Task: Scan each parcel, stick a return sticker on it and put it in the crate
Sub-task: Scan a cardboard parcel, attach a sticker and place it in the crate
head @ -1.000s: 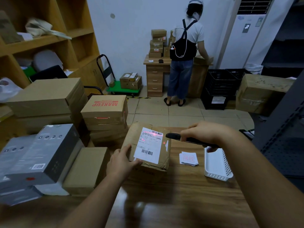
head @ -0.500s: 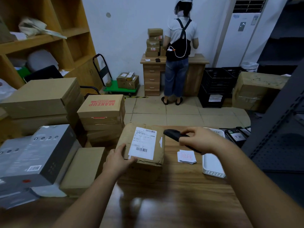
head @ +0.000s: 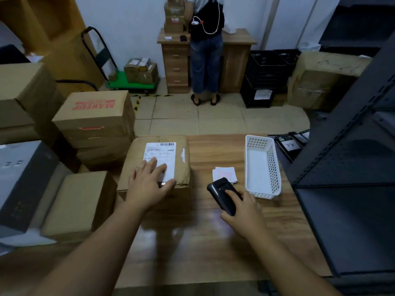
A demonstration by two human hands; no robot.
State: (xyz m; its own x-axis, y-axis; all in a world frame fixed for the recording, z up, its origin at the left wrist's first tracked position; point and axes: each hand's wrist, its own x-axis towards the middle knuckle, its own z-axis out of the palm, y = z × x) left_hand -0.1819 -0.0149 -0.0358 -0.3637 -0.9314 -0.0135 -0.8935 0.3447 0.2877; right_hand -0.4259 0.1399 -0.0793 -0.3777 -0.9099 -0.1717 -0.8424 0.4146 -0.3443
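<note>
With the left hand (head: pixel 149 184) spread flat on the parcel (head: pixel 155 165) and the right hand (head: pixel 242 212) gripping the scanner (head: pixel 222 195), the stickers (head: pixel 224 174) at 1 o'clock lie untouched, so stickering and crating remain.

Carton (head: pixel 94 116) far-left of your left hand (head: pixel 147 186): red "MAKEUP" on top face, printed upside down from your side. Parcel (head: pixel 156 167) under your left hand: white shipping label (head: pixel 160 159), barcode along far edge, printed lines too small for you to read. Sticker stack (head: pixel 224 174) just beyond your right hand (head: pixel 243 212): red print, illegible. Scanner (head: pixel 222 195) in your right hand: no legible marking. Black trays (head: pixel 292 144) far-right of your right hand: white tag, handwritten mark, unreadable.
</note>
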